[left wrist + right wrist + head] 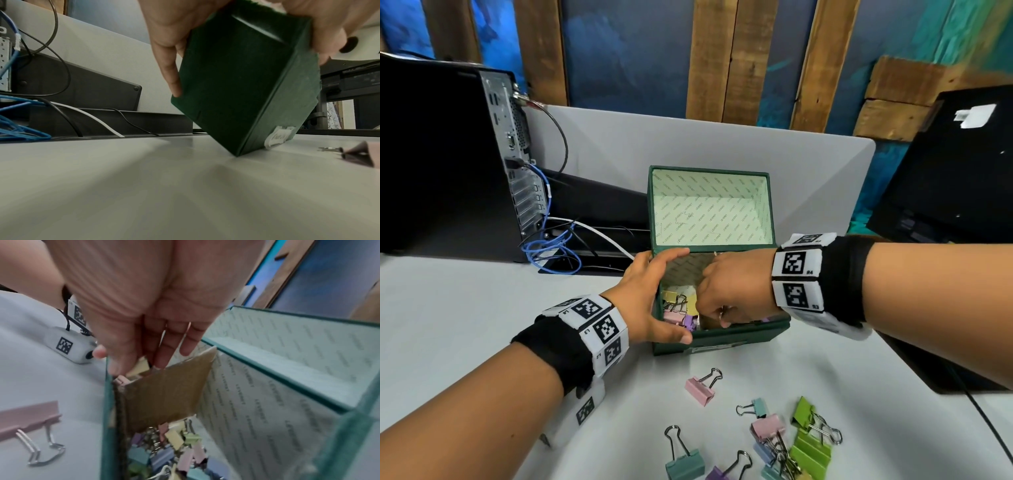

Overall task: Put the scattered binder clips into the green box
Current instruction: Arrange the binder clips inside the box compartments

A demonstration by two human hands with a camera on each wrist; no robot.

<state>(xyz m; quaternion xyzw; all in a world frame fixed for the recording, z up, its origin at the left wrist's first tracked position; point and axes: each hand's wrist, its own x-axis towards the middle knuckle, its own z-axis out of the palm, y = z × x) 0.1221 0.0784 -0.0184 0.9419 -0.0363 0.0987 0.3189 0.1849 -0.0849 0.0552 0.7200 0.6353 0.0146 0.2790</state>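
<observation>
- White desk [482, 308] against a grey divider, a computer tower [448, 154] at the left, painted planks behind.
- Our left hand [650, 298] clasps the left wall of the green box [739, 337], fingers and thumb curled round it; its lid stands open.
- Our right hand [732, 291] reaches inside, fingertips seemingly pinching a clip wire; we cannot tell for certain.
- Binder clips [774, 442] lie scattered near the desk's front edge, a pink clip [700, 390] nearest the box; many already lie inside.
- We judge them light, stiff and smooth; the wire loops or folded body give the surest hold.
</observation>
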